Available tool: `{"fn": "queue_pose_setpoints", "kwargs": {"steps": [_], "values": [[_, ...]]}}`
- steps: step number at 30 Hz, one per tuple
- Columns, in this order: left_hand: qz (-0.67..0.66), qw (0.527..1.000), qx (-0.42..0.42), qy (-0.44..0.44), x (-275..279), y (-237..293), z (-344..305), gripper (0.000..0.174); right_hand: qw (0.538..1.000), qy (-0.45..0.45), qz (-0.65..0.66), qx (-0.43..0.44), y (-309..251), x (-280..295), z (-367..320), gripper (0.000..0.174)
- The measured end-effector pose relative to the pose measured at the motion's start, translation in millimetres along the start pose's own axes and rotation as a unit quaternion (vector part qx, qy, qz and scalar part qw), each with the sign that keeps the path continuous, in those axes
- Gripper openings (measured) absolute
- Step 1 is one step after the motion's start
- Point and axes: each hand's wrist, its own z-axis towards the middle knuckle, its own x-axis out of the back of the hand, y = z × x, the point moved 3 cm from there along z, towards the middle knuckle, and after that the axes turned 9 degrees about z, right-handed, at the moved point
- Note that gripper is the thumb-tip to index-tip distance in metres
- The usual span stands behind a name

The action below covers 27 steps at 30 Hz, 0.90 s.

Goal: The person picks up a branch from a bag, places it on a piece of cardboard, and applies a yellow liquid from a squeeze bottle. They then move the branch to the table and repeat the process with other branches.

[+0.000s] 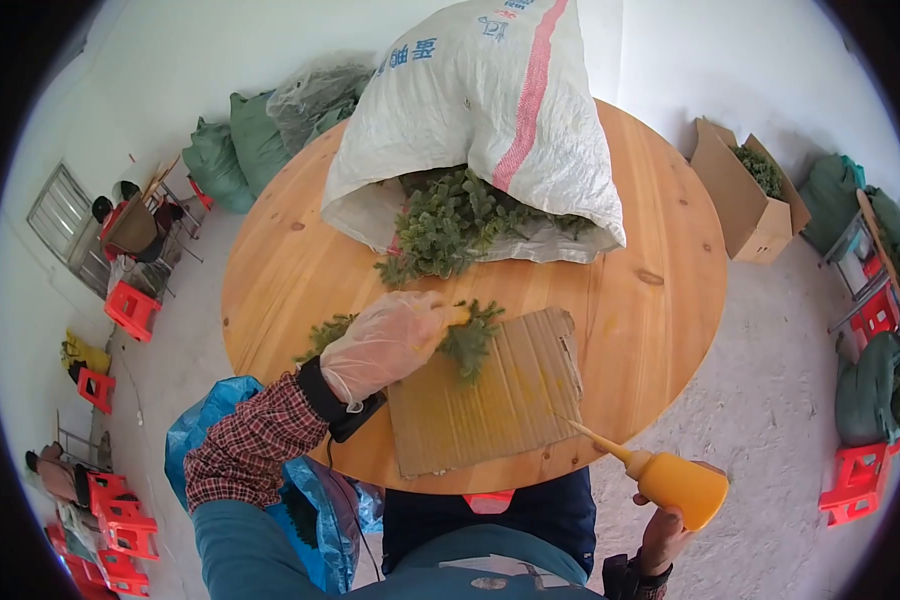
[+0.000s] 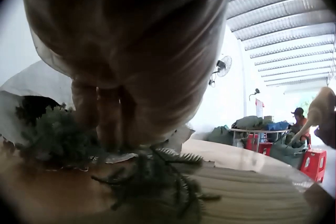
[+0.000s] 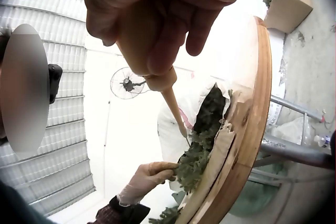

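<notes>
My left hand [image 1: 385, 345], in a thin clear glove, pinches an artificial green sprig [image 1: 470, 345] over a piece of corrugated cardboard [image 1: 490, 410]. Yellow smears mark the cardboard. In the left wrist view, the sprig's needled twigs [image 2: 178, 182] hang below the fingers. My bare right hand [image 1: 662, 540] grips a yellow squeeze bottle [image 1: 682, 485] off the table's front right edge. Its long thin nozzle [image 1: 598, 438] points at the cardboard's right side. More green sprigs [image 1: 325, 333] lie left of the gloved hand, partly hidden by it.
A white woven sack [image 1: 460, 100] lies on the round wooden table [image 1: 660, 350], its mouth facing me with greenery [image 1: 450, 220] spilling out. A blue bag [image 1: 210, 410] stands by my left arm. Red stools [image 1: 132, 308], a cardboard box [image 1: 745, 200] and green sacks [image 1: 215, 165] stand around.
</notes>
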Motion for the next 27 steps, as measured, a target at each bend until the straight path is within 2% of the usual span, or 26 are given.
{"fn": "queue_pose_setpoints", "kwargs": {"steps": [3, 6, 7, 10, 14, 16, 17, 20, 25, 27], "values": [[-0.004, 0.999, 0.025, -0.037, 8, -5, -3, 0.023, 1.000, 0.002, -0.004, 0.002, 0, 1, -1, 0.089], [0.054, 0.995, 0.067, 0.047, 30, -2, -9, 0.021, 1.000, -0.008, -0.014, -0.009, 0, 2, -1, 0.091], [0.055, 0.995, 0.069, 0.047, 35, 4, -13, 0.021, 1.000, -0.010, -0.013, -0.010, 1, 2, -1, 0.091], [0.235, 0.963, 0.043, 0.128, 44, 40, -42, 0.018, 1.000, -0.017, -0.020, -0.004, 4, 2, -1, 0.092], [0.237, 0.968, 0.000, 0.075, 14, 73, -92, 0.018, 1.000, -0.018, -0.020, -0.003, 4, -6, -2, 0.092], [0.197, 0.980, -0.032, 0.007, -4, 92, -111, 0.019, 0.999, -0.029, -0.020, -0.011, 5, -11, -3, 0.092], [0.193, 0.981, -0.028, 0.004, -8, 97, -115, 0.019, 0.999, -0.038, -0.017, -0.013, 5, -13, -2, 0.092], [0.180, 0.981, -0.065, -0.043, -18, 110, -124, 0.033, 0.998, -0.055, -0.019, -0.017, 7, -17, -4, 0.093], [0.137, 0.988, -0.068, -0.018, -28, 110, -122, 0.030, 0.998, -0.050, 0.000, -0.024, -1, -31, -8, 0.092], [0.070, 0.997, -0.030, -0.009, -10, 107, -113, 0.032, 0.999, -0.040, 0.007, -0.031, -4, -32, -8, 0.092]]}}
